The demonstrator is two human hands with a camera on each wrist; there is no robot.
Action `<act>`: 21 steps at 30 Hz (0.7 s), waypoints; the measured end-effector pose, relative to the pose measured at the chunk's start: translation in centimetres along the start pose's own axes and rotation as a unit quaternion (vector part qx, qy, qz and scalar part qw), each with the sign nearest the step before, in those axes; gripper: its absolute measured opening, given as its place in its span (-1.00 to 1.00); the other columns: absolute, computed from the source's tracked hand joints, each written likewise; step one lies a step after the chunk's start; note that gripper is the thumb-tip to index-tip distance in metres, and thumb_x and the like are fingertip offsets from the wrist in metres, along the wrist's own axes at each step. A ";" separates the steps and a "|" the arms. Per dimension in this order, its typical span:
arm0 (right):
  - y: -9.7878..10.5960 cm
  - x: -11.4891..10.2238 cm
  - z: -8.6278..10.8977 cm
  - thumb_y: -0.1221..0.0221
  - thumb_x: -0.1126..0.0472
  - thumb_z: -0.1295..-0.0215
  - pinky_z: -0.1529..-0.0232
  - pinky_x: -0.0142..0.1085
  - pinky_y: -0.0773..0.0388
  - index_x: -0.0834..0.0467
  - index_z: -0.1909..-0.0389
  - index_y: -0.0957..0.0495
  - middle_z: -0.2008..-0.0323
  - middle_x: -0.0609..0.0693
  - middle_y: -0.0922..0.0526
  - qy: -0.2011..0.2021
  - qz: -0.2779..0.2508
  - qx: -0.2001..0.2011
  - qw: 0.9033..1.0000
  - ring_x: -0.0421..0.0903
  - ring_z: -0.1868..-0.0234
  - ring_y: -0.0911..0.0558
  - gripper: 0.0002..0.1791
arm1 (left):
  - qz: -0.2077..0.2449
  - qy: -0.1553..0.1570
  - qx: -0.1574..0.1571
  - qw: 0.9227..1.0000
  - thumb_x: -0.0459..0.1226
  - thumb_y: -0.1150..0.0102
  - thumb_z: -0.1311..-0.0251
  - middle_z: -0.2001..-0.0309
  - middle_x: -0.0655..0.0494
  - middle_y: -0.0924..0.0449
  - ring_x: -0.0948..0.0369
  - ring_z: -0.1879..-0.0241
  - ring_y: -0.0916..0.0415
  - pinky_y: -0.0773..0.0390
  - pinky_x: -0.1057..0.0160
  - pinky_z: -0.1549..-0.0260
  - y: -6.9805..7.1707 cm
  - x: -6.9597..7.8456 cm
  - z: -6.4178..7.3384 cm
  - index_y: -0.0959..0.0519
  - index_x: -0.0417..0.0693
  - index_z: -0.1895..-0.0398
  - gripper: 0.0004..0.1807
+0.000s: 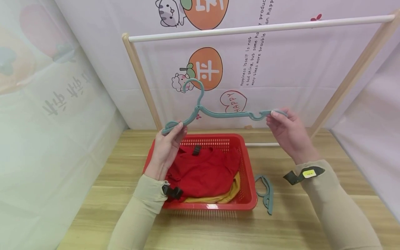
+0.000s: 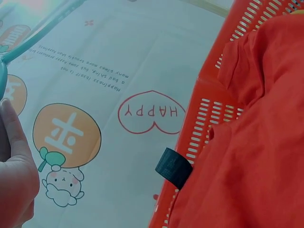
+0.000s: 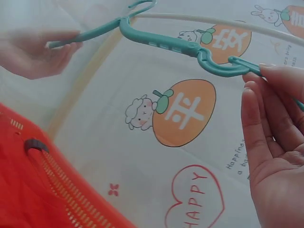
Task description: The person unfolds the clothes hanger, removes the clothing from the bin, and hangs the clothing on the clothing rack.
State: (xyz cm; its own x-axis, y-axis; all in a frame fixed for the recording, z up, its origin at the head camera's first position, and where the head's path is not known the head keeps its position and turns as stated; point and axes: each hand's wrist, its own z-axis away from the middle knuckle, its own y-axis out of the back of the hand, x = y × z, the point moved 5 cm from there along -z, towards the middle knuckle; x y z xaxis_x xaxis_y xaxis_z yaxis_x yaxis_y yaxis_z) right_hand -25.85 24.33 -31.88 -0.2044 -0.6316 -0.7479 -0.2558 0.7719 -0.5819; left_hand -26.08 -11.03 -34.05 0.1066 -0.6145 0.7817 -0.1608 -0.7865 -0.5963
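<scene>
A teal folding clothes hanger (image 1: 225,115) is held up in the air, its arms spread and its hook upward. My left hand (image 1: 167,144) pinches the end of its left arm, above the basket's left side. At the other end, my right hand (image 1: 289,133) pinches the notched tip between thumb and fingers. The right wrist view shows the hanger (image 3: 161,42) stretched between both hands, with the right thumb pressing on the tip. In the left wrist view only part of the left hand (image 2: 19,175) shows at the edge.
A red plastic basket (image 1: 247,173) stands below, holding red clothing (image 1: 200,173) and yellow cloth (image 1: 232,194). Another teal hanger (image 1: 267,196), folded, lies on the wooden table (image 1: 206,232) right of it. Behind stands a rack with a white rail (image 1: 250,30) and wooden posts.
</scene>
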 end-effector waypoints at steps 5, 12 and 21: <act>0.3 0.4 0.2 -0.07 0.47 -0.50 0.08 -0.37 -0.65 0.28 0.32 -0.63 0.28 0.10 -0.77 -0.018 -0.006 -0.021 1.000 -0.11 0.23 -0.74 -0.79 | 0.010 -0.009 -0.002 1.000 -0.35 -0.37 -0.29 0.27 0.05 -0.72 0.20 0.23 -0.72 -0.62 0.22 -0.06 -0.1 0.1 -0.1 -0.74 -0.13 0.31 -0.97; 0.1 -1.9 0.0 -0.20 0.34 -0.46 -0.12 -0.39 -0.55 0.25 0.04 -0.71 0.11 0.01 -0.75 -0.032 0.285 -0.032 0.958 -0.13 0.02 -0.69 -0.83 | -0.002 -0.006 -0.001 1.000 -0.42 -0.31 -0.31 0.25 0.03 -0.69 0.19 0.25 -0.72 -0.62 0.20 -0.05 0.1 0.1 0.0 -0.74 -0.14 0.33 -0.92; -2.4 -3.6 -0.4 -0.45 -0.18 -0.17 -0.05 -0.29 -0.55 -0.07 -0.08 -0.74 0.02 -0.13 -0.75 -0.114 0.605 -0.043 0.787 -0.18 -0.05 -0.65 -0.51 | -0.014 0.001 -0.016 1.000 -0.45 -0.29 -0.32 0.26 0.01 -0.69 0.18 0.25 -0.72 -0.61 0.18 -0.07 -0.1 -0.3 0.1 -0.74 -0.16 0.32 -0.90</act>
State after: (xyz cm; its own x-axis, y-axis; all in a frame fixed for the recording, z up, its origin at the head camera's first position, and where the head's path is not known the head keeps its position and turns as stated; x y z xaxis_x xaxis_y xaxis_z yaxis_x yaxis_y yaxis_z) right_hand -24.89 24.78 -27.65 -0.1760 0.5992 -0.7810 -0.0687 0.7840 0.6170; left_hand -25.94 -10.77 -34.25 0.1094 -0.5921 0.7984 -0.1884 -0.8010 -0.5682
